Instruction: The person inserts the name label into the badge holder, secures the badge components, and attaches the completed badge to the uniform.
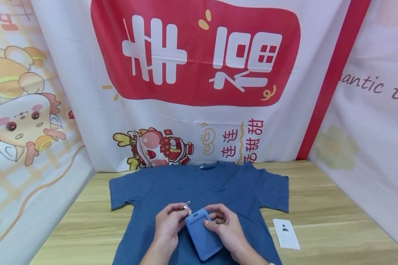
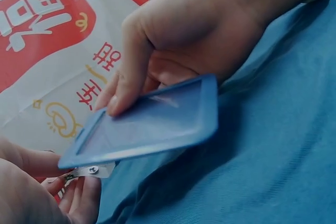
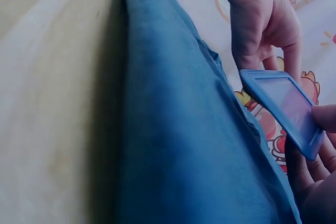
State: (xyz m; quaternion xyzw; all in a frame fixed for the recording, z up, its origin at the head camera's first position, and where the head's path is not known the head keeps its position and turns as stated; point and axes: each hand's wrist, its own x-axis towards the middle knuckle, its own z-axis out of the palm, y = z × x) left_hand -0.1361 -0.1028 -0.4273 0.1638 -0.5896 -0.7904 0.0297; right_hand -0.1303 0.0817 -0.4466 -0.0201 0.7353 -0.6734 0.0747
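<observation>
One badge holder [image 1: 203,237] — one shirt [image 1: 192,186] — one card [image 1: 286,236]

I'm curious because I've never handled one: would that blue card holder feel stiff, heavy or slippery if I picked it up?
The blue card holder seems fairly stiff, since its edges look straight in the right hand. It is probably light, being thin. Its clear window shines, so that part may be slippery.

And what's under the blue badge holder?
Below the blue badge holder lies the blue T-shirt, spread on the wooden table. Fingers of the right hand are partly beneath it. The shirt directly behind is covered.
</observation>
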